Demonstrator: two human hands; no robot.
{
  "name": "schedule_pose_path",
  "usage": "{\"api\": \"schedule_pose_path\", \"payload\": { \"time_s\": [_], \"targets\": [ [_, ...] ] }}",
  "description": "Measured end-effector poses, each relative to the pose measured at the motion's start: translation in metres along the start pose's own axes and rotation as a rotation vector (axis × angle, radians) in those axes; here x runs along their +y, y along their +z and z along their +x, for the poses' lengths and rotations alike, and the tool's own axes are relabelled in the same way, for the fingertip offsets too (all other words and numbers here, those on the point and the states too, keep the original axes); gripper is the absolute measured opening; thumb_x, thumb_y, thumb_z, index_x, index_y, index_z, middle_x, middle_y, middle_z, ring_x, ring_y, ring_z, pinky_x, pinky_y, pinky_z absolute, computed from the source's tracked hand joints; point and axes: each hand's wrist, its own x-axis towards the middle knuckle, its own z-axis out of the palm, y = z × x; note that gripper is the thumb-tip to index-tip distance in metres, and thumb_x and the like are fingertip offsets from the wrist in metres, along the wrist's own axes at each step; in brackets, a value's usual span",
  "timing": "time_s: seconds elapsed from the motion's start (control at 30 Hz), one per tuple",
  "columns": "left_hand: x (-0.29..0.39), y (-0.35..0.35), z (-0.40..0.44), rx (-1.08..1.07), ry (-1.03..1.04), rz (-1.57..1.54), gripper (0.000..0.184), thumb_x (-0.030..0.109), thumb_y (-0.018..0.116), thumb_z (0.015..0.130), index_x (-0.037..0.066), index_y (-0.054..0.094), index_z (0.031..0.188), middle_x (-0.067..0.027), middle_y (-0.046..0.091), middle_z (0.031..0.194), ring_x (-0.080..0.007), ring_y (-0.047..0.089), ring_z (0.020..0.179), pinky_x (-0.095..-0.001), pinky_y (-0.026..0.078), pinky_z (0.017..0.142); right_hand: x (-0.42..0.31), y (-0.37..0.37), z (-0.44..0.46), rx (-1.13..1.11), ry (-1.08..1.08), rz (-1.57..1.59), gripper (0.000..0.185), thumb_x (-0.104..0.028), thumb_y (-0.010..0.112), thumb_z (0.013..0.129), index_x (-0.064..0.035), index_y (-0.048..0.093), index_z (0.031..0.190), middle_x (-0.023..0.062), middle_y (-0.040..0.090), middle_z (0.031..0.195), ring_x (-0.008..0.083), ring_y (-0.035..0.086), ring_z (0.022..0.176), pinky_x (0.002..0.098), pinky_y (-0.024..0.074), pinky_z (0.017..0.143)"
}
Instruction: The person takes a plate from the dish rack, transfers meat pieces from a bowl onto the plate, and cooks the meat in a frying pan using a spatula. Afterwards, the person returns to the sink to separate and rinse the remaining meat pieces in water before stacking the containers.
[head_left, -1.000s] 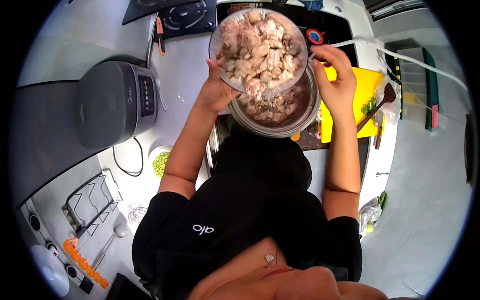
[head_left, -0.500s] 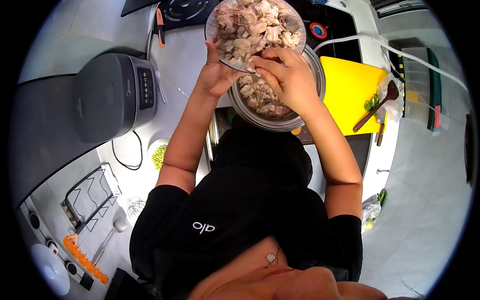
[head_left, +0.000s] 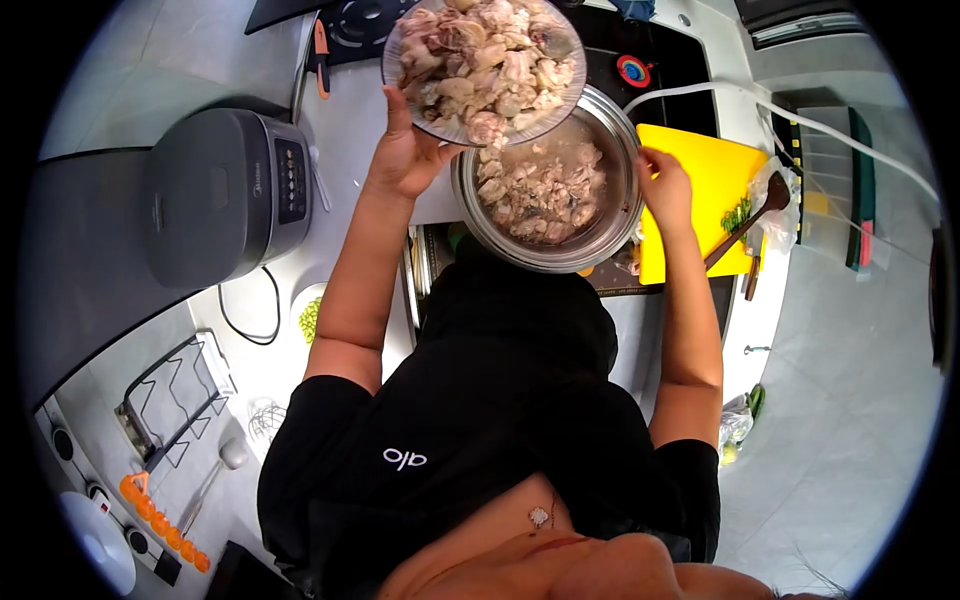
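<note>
My left hand grips the edge of a clear ribbed glass plate, its thumb over the rim. Pale, cooked-looking meat pieces are heaped on that plate, which hangs over the far left part of a steel pot. Inside the pot, more meat pieces lie in cloudy liquid. My right hand is at the pot's right side, fingers curled closed against its rim. The plate hides part of the pot's far rim.
Right of the pot lies a yellow cutting board with chopped greens and a dark ladle. A grey rice cooker stands left, near a bowl of green beans or peas. A white hose arches over the sink area.
My right hand has left the meat at the plate's edge and moved right to the pot's rim. The plate has shifted slightly left, still in my left hand.
</note>
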Motion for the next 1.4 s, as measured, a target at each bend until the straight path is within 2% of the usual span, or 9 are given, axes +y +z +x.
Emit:
{"api": "schedule_pose_path", "payload": {
  "time_s": [0.27,0.43,0.63,0.83,0.87,1.1,1.23,1.3,1.4],
  "targets": [
    [0.011,-0.008,-0.006,0.065,0.056,0.060,0.085,0.068,0.043,0.075,0.008,0.027,0.133,-0.0105,0.047,0.125,-0.0237,0.050,0.112,-0.0369,0.052,0.084,-0.017,0.019,0.005,-0.094,0.028,-0.540,0.038,-0.019,0.062,0.075,-0.0091,0.053,0.110,0.0117,0.055,0.099,0.0300,0.057,0.090,0.0381,0.0486,0.073],
    [0.016,-0.007,-0.012,0.066,0.058,0.093,0.082,0.066,0.044,0.076,0.008,0.029,0.133,-0.0104,0.047,0.125,-0.0234,0.051,0.112,-0.0369,0.052,0.084,-0.026,0.017,0.001,0.100,-0.237,-0.373,0.029,-0.011,0.061,0.070,-0.0095,0.058,0.100,0.0120,0.055,0.096,0.0297,0.056,0.090,0.0381,0.0484,0.071],
    [0.005,-0.007,-0.018,0.050,-0.010,0.001,0.078,0.059,0.053,0.076,0.007,0.032,0.130,-0.0103,0.048,0.124,-0.0244,0.050,0.112,-0.0392,0.049,0.087,-0.068,0.045,-0.029,-0.265,-0.423,-0.064,0.012,-0.009,0.062,0.070,-0.0109,0.066,0.082,0.0086,0.062,0.088,0.0292,0.060,0.080,0.0372,0.0481,0.071],
    [-0.003,-0.005,-0.024,-0.031,-0.041,-0.054,0.076,0.054,0.051,0.080,0.007,0.025,0.134,-0.0102,0.043,0.130,-0.0263,0.047,0.115,-0.0463,0.044,0.091,-0.071,0.029,-0.017,-0.307,0.083,0.630,0.015,-0.012,0.063,0.076,-0.0069,0.066,0.090,0.0079,0.064,0.084,0.0215,0.062,0.073,0.0298,0.0479,0.066],
    [-0.005,-0.006,-0.025,-0.028,-0.047,-0.060,0.077,0.055,0.051,0.080,0.007,0.025,0.134,-0.0104,0.042,0.130,-0.0263,0.045,0.117,-0.0468,0.042,0.092,-0.068,0.022,-0.020,-0.141,-0.234,0.099,0.014,-0.005,0.060,0.079,-0.0034,0.066,0.091,0.0052,0.063,0.082,0.0123,0.059,0.070,0.0233,0.0457,0.064],
    [-0.007,0.001,-0.031,-0.107,-0.070,-0.060,0.083,0.061,0.046,0.077,0.008,0.024,0.136,-0.0089,0.035,0.137,-0.0257,0.036,0.125,-0.0455,0.031,0.101,-0.069,0.000,-0.034,-0.156,0.143,0.839,0.022,-0.001,0.057,0.077,-0.0041,0.065,0.097,0.0066,0.061,0.087,0.0120,0.058,0.077,0.0232,0.0460,0.071],
    [-0.011,0.001,-0.036,-0.101,-0.101,-0.025,0.084,0.065,0.044,0.076,0.011,0.024,0.137,-0.0074,0.033,0.138,-0.0253,0.033,0.126,-0.0456,0.031,0.101,-0.053,0.028,-0.055,-0.162,-0.393,0.009,0.035,0.002,0.059,0.069,-0.0093,0.064,0.102,0.0133,0.060,0.104,0.0259,0.058,0.093,0.0337,0.0463,0.082],
    [-0.007,0.001,-0.035,-0.110,-0.147,0.001,0.086,0.067,0.045,0.074,0.012,0.024,0.137,-0.0062,0.033,0.138,-0.0229,0.034,0.125,-0.0394,0.033,0.102,-0.071,0.010,-0.058,-0.136,-0.115,0.461,0.029,-0.007,0.061,0.069,-0.0120,0.065,0.098,0.0103,0.060,0.097,0.0272,0.059,0.085,0.0342,0.0469,0.076],
    [-0.012,0.003,-0.040,-0.080,-0.147,0.021,0.086,0.066,0.047,0.074,0.012,0.025,0.137,-0.0062,0.035,0.137,-0.0228,0.037,0.123,-0.0372,0.039,0.098,-0.060,0.007,-0.053,-0.194,-0.184,0.372,0.030,-0.008,0.060,0.069,-0.0142,0.065,0.099,0.0103,0.059,0.096,0.0258,0.059,0.086,0.0328,0.0471,0.074]
  ]
}}
